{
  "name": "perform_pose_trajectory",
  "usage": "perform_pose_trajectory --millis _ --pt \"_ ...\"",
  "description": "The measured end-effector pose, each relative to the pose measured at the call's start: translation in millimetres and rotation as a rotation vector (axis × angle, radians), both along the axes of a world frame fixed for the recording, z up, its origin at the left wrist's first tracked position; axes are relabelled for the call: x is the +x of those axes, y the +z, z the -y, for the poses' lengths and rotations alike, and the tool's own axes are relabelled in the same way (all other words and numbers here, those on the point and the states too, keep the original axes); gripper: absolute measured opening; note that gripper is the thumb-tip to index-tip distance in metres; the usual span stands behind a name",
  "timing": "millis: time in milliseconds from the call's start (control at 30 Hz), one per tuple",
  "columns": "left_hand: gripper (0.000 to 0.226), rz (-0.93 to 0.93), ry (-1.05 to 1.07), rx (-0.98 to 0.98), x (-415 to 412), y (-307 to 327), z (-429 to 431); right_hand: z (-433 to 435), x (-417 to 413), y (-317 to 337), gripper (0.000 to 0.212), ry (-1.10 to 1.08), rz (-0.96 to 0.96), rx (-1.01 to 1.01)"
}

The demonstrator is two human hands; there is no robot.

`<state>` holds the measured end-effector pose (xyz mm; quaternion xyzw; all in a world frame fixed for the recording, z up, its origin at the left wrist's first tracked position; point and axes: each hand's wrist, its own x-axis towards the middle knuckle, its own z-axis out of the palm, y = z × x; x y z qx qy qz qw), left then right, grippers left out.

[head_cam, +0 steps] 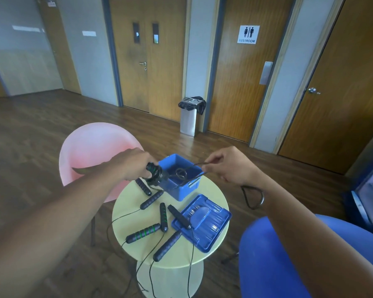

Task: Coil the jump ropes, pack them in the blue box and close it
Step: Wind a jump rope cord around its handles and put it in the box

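Head view | your left hand (136, 166) is gripping handles (152, 168) beside box (181, 190) | right hand (230, 166) is pinching cord (199, 163), probably spanning the box left-to-right.

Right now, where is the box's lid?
In the head view, the lid lies on the table's right side, nearer than the blue box, a black handle overlapping its left edge.

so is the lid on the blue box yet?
No, the lid lies flat on the table beside the blue box, which stands open.
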<state>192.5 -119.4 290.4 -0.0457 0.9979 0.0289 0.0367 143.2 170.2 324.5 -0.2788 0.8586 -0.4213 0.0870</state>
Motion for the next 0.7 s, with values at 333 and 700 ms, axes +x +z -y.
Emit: perform_pose_trajectory --millis 333,700 --pt "0.046 -0.485 0.025 -0.467 -12.5 -35.5 13.0 -6.4 10.9 -29.0 0.025 0.237 0.024 0.513" --pt "0.045 -0.235 -0.017 -0.14 -15.0 -33.3 14.9 2.5 25.2 29.5 0.035 0.208 -0.073 -0.225"
